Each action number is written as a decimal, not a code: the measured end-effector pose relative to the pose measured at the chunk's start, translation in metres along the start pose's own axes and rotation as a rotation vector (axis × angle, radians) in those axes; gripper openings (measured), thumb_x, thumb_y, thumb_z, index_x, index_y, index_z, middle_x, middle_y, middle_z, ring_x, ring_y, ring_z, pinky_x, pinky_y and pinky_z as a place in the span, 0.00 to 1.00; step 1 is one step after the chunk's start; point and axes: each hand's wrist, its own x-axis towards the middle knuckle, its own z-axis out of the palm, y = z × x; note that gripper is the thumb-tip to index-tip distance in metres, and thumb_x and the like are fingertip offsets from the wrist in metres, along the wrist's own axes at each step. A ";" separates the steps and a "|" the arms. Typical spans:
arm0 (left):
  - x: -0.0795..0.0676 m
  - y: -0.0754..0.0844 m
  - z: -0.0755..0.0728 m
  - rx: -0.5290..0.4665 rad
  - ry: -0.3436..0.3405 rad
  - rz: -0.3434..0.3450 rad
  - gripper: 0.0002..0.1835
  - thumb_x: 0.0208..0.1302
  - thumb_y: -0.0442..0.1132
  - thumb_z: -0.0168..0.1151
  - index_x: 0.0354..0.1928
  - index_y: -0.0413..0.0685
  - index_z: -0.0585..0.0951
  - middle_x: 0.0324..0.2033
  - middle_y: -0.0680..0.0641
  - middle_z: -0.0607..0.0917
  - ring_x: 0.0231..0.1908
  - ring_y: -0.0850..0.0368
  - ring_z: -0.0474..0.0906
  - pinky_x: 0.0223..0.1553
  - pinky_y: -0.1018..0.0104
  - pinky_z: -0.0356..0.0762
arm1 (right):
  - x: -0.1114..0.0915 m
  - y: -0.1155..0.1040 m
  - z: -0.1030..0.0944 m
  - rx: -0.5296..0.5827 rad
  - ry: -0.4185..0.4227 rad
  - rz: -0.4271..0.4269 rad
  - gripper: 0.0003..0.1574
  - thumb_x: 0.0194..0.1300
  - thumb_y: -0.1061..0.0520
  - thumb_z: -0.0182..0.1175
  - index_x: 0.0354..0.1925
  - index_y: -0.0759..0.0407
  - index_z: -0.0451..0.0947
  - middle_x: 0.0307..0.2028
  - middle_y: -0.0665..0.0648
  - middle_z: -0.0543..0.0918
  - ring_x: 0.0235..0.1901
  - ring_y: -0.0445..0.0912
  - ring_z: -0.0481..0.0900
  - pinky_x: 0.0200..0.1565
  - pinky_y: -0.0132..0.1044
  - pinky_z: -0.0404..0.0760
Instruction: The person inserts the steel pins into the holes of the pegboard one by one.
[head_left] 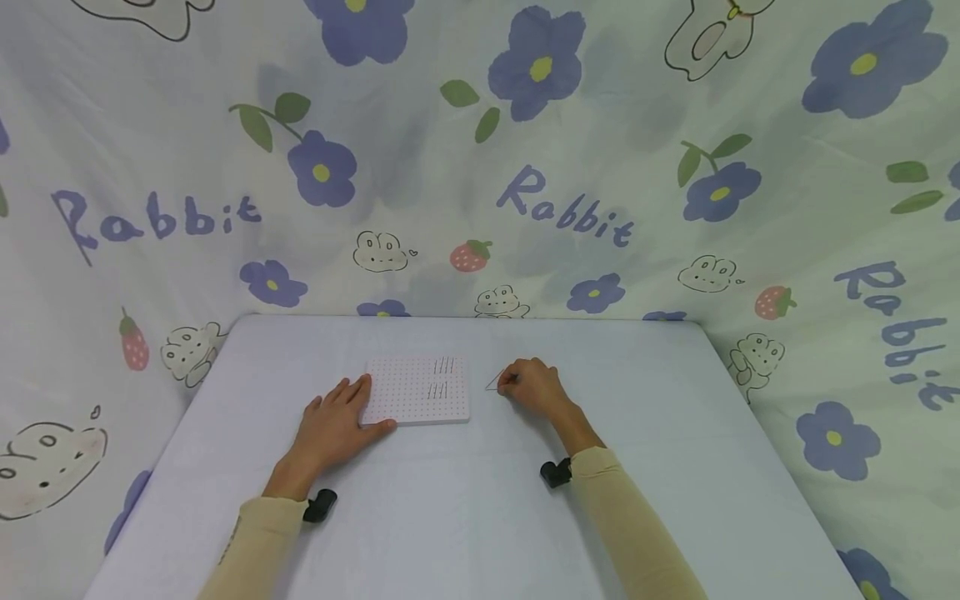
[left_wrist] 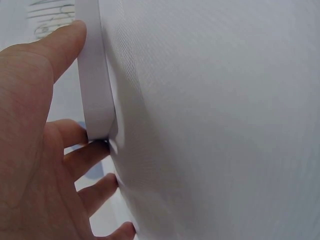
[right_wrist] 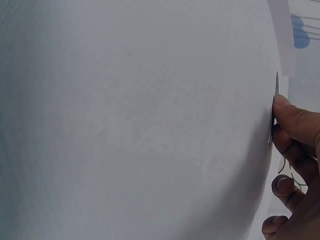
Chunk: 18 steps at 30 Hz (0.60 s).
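Observation:
A white board (head_left: 405, 408) with a grid of small dots or holes lies on the table. Two rows of thin dark pins (head_left: 437, 390) stand on its right part. My left hand (head_left: 330, 429) lies at the board's left near corner; the thumb touches the near edge (left_wrist: 95, 85) and the index finger reaches along the left side, fingers spread and fairly straight. To the right of the board, my right hand (head_left: 534, 386) pinches a thin, dark, needle-like rod (right_wrist: 277, 82) between thumb and forefinger, close above the tabletop. Its exact kind is too small to tell.
A white cloth covers the table (head_left: 465, 517). Behind it and at both sides hangs a curtain (head_left: 420, 167) printed with flowers, rabbits and strawberries. Each wrist carries a small black camera (head_left: 321, 506).

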 end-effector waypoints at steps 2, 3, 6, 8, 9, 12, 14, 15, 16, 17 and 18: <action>0.000 0.001 0.000 0.000 0.001 0.000 0.54 0.63 0.70 0.59 0.76 0.36 0.59 0.74 0.35 0.63 0.74 0.32 0.55 0.66 0.24 0.51 | 0.000 -0.001 0.000 -0.028 -0.002 -0.002 0.04 0.63 0.50 0.71 0.30 0.43 0.87 0.34 0.42 0.87 0.45 0.47 0.81 0.54 0.61 0.72; -0.001 0.001 -0.001 0.000 0.001 -0.001 0.54 0.63 0.70 0.59 0.76 0.35 0.59 0.74 0.35 0.63 0.74 0.32 0.55 0.66 0.24 0.51 | 0.000 -0.002 0.000 -0.044 -0.004 -0.004 0.03 0.63 0.50 0.71 0.30 0.43 0.87 0.35 0.42 0.87 0.44 0.47 0.80 0.53 0.61 0.72; -0.001 0.001 -0.001 -0.001 0.002 -0.002 0.54 0.63 0.70 0.60 0.76 0.35 0.59 0.74 0.35 0.63 0.74 0.31 0.55 0.66 0.24 0.51 | 0.000 -0.005 0.000 -0.093 -0.013 -0.012 0.03 0.63 0.50 0.70 0.31 0.44 0.88 0.34 0.42 0.86 0.41 0.46 0.78 0.51 0.58 0.73; -0.002 0.001 -0.002 -0.001 0.000 -0.002 0.54 0.63 0.70 0.60 0.76 0.35 0.58 0.74 0.35 0.63 0.74 0.31 0.55 0.66 0.24 0.51 | 0.000 -0.007 0.000 -0.117 -0.018 -0.018 0.03 0.64 0.51 0.69 0.32 0.45 0.88 0.33 0.43 0.85 0.39 0.45 0.77 0.50 0.58 0.73; -0.002 0.001 -0.002 0.000 -0.001 -0.001 0.54 0.63 0.69 0.60 0.76 0.35 0.58 0.74 0.35 0.63 0.74 0.31 0.55 0.66 0.24 0.51 | -0.001 -0.008 -0.001 -0.128 -0.020 -0.019 0.03 0.64 0.52 0.69 0.32 0.46 0.88 0.32 0.43 0.85 0.39 0.45 0.76 0.50 0.58 0.73; -0.003 0.001 -0.002 -0.001 -0.002 0.001 0.54 0.63 0.70 0.59 0.77 0.36 0.58 0.74 0.35 0.63 0.74 0.31 0.55 0.66 0.25 0.51 | -0.003 -0.011 -0.001 -0.145 -0.020 -0.029 0.05 0.64 0.55 0.66 0.31 0.47 0.88 0.29 0.44 0.83 0.37 0.45 0.75 0.51 0.58 0.72; -0.003 0.001 -0.002 -0.002 -0.001 0.002 0.54 0.63 0.70 0.59 0.77 0.36 0.58 0.74 0.35 0.63 0.74 0.31 0.55 0.66 0.25 0.51 | -0.003 -0.012 -0.001 -0.152 -0.020 -0.035 0.06 0.63 0.55 0.65 0.29 0.47 0.87 0.27 0.43 0.82 0.35 0.45 0.74 0.50 0.57 0.72; -0.002 0.001 -0.002 -0.002 0.000 0.004 0.54 0.63 0.71 0.59 0.77 0.36 0.58 0.74 0.34 0.63 0.73 0.31 0.55 0.66 0.25 0.51 | -0.004 -0.012 -0.001 -0.153 -0.020 -0.037 0.07 0.63 0.56 0.65 0.28 0.48 0.86 0.26 0.43 0.81 0.35 0.44 0.74 0.49 0.56 0.72; -0.002 0.001 -0.002 -0.002 0.001 0.006 0.55 0.63 0.71 0.58 0.77 0.36 0.58 0.74 0.34 0.63 0.73 0.31 0.55 0.66 0.25 0.52 | -0.004 -0.012 -0.001 -0.155 -0.019 -0.038 0.07 0.62 0.56 0.65 0.28 0.48 0.86 0.25 0.43 0.80 0.34 0.45 0.73 0.48 0.55 0.71; -0.002 0.000 -0.002 0.000 0.002 0.007 0.55 0.63 0.71 0.58 0.77 0.36 0.58 0.74 0.34 0.64 0.73 0.31 0.55 0.66 0.25 0.52 | -0.004 -0.012 -0.001 -0.163 -0.018 -0.039 0.07 0.62 0.56 0.65 0.27 0.48 0.85 0.24 0.43 0.80 0.33 0.44 0.73 0.46 0.54 0.71; -0.002 0.000 -0.002 0.001 0.002 0.009 0.55 0.63 0.72 0.58 0.77 0.36 0.58 0.74 0.34 0.64 0.73 0.31 0.55 0.66 0.25 0.52 | -0.004 -0.012 -0.001 -0.170 -0.017 -0.040 0.07 0.62 0.56 0.64 0.26 0.48 0.84 0.23 0.43 0.79 0.32 0.44 0.72 0.45 0.52 0.70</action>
